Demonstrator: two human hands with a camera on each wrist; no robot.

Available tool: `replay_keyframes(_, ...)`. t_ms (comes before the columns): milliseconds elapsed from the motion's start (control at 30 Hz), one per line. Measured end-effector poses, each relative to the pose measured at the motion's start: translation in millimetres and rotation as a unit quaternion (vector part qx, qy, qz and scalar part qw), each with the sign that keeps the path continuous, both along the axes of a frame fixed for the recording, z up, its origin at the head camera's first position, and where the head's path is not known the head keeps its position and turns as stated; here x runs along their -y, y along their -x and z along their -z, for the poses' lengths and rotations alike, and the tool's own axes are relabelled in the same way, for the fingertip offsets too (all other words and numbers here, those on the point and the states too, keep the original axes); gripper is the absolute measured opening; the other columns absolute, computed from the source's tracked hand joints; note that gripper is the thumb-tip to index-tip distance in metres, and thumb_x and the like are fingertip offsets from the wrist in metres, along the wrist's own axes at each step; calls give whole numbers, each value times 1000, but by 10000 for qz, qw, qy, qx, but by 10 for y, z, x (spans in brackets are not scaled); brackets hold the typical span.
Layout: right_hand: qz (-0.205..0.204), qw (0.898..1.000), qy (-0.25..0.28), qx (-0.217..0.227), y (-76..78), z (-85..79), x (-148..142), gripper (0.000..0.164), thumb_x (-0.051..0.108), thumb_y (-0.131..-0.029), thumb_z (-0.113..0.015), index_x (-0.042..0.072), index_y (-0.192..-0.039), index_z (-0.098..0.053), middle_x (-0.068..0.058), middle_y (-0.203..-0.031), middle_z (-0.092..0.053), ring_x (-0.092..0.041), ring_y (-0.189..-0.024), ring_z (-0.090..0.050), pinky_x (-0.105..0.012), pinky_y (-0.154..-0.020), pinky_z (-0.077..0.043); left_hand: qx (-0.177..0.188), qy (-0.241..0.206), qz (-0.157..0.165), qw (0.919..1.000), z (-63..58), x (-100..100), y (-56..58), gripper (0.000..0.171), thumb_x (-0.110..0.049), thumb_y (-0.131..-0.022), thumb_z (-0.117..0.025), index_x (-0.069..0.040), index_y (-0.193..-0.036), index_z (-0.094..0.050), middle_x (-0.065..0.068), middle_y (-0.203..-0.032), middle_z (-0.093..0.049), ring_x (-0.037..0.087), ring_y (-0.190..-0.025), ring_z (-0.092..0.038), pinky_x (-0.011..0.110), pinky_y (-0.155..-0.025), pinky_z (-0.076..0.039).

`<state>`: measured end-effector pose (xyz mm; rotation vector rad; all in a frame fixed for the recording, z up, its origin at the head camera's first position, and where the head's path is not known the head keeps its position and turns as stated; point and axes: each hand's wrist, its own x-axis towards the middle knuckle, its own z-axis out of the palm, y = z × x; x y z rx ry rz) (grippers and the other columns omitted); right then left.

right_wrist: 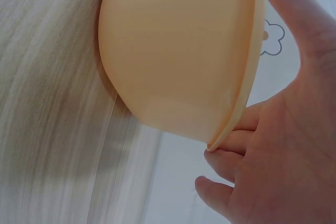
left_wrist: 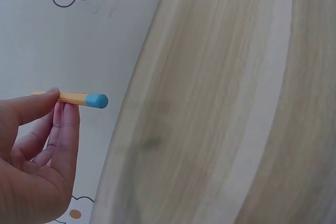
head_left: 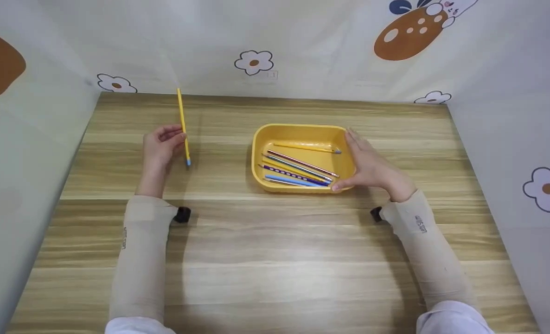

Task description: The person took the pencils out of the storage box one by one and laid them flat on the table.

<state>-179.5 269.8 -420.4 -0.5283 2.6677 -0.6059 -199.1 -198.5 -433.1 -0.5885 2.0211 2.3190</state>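
Between thumb and fingertips my left hand (head_left: 163,144) pinches a yellow pencil (head_left: 181,111) with a blue end, held above the left part of the table. In the left wrist view the blue end of this pencil (left_wrist: 97,100) points right, past the thumb. My right hand (head_left: 374,168) holds the right end of a yellow plastic box (head_left: 256,162), thumb at the near corner and fingers at the far one. Inside the box lie several pencils (head_left: 298,165), striped, purple-patterned, blue and yellow. The right wrist view shows the outer wall of the box (right_wrist: 173,51), with fingers touching its rim.
The wood-grain table (head_left: 279,260) is bordered at the back and sides by a pale curtain (head_left: 312,60) with printed flowers. Small black wrist mounts (head_left: 182,215) project from both sleeves.
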Motion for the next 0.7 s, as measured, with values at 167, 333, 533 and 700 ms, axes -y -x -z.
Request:
replay_keyframes(167,18,10000,-27,5,-1,-4,1,146,56,-62,-90,0,-158,5,-19,-167,7,-39,-155,2,-55,-127,-9,41,68,150,9999,97,56,34,21,8,-90,-65,4,-110,-62,-8,-74,-66,1,-69,-64,15,-67,-58)
replay_keyframes(333,29,10000,-46,19,2,-2,-1,146,58,-62,-89,0,-158,5,-19,-167,6,-39,-155,2,-55,-127,-9,187,523,442,9975,167,104,64,29,4,-92,-65,6,-120,-59,-12,-78,-65,-1,-73,-64,13,-71,-57)
replay_keyframes(533,24,10000,34,-20,0,2,-1,146,56,-62,-90,0,-158,4,-20,-167,5,-38,-155,1,-55,-127,-9,543,1031,887,9892,186,133,83,43,-3,-95,-63,10,-135,-51,-18,-78,-64,-5,-73,-64,12,-74,-57)
replay_keyframes(700,-36,9999,98,-75,-9,-13,7,145,56,-61,-90,-2,-158,2,-20,-167,4,-36,-156,2,-54,-127,-7,617,925,991,9888,196,125,80,47,-1,-94,-64,13,-136,-49,-18,-74,-64,-5,-72,-65,12,-72,-57)
